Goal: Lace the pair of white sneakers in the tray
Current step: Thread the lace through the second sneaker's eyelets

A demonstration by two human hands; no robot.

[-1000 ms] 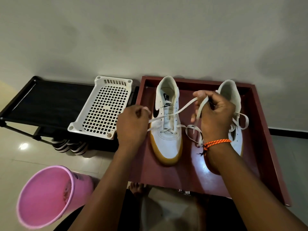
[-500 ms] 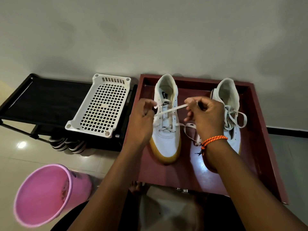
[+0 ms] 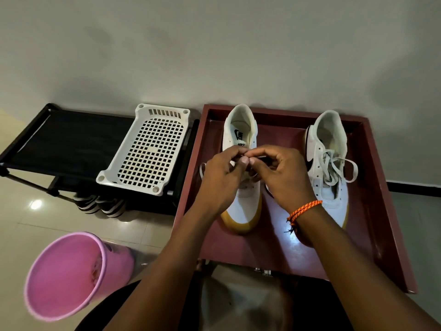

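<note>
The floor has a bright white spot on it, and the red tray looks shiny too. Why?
Head view: a lamp overhead mirrors off the glossy floor tile, making that spot; the same glare shows as a pale patch on the red tray below the right hand. The wide lens also bends the tray's edges outward.

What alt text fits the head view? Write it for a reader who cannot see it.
A person's left hand and right hand meet over the left white sneaker in a dark red tray, fingers curled at its laces. The right white sneaker lies beside it, loosely laced. A white perforated basket and pink bucket sit to the left.
</note>
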